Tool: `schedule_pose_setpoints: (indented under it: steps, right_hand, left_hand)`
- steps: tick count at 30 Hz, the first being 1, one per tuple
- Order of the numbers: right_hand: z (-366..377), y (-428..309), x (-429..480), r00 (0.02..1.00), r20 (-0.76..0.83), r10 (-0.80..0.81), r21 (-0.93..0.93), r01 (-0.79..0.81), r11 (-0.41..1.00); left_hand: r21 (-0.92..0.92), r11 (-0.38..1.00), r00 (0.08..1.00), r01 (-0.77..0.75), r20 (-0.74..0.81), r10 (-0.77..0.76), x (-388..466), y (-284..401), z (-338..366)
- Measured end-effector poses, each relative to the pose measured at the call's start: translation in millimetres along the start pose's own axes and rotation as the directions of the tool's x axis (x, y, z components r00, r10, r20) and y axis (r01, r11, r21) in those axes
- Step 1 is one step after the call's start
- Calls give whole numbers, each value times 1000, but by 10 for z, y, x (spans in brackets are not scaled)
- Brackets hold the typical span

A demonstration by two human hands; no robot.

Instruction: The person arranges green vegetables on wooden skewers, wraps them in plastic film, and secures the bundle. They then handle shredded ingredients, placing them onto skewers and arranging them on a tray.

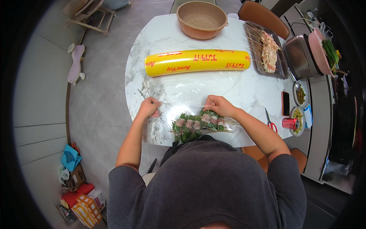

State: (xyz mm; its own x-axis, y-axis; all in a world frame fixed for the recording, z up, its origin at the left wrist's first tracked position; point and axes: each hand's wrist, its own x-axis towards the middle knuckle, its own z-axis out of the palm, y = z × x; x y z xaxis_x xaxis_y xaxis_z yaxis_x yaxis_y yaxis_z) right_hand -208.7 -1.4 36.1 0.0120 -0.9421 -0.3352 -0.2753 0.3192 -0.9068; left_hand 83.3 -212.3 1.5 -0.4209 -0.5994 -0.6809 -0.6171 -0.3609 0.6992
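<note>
Several skewers of green vegetable bundles wrapped in pale pink meat (197, 124) lie at the table's near edge, on and partly under clear plastic wrap (186, 98). My left hand (150, 107) pinches the wrap left of the skewers. With bent fingers, my right hand (218, 105) grips the wrap at the upper edge of the skewers. Beyond both hands lies a large yellow roll of plastic wrap (197, 62) with red writing, crosswise on the white marbled table (137, 68). The clear sheet spreads from near the roll towards me.
A brown basket in a bowl (201, 20) stands at the far edge. Right of it, a tray (283, 71) holds meat skewers (270, 51). Scissors (271, 123), a phone (285, 103), a red can (290, 123) and two plates of food (300, 96) lie at the right.
</note>
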Motion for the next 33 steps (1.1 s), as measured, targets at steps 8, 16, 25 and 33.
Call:
schedule_pose_setpoints:
  steps: [8, 16, 25, 33]
  right_hand:
    - [-32, -44, 150, 997, 19, 77, -53, -76, 996]
    - [-476, -106, -109, 971, -113, 211, 201, -185, 962]
    - [-321, -616, -1144, 951, -26, 307, -880, -168, 444]
    - [-534, -106, -661, 879, 272, 391, -670, -119, 732]
  left_hand:
    - [539, 413, 645, -734, 364, 672, -955, 867, 1138]
    - [533, 344, 627, -773, 560, 542, -831, 710, 1689]
    - [439, 318, 541, -840, 651, 532, -536, 667, 1614]
    - [440, 540, 625, -718, 749, 220, -444, 1082, 1567]
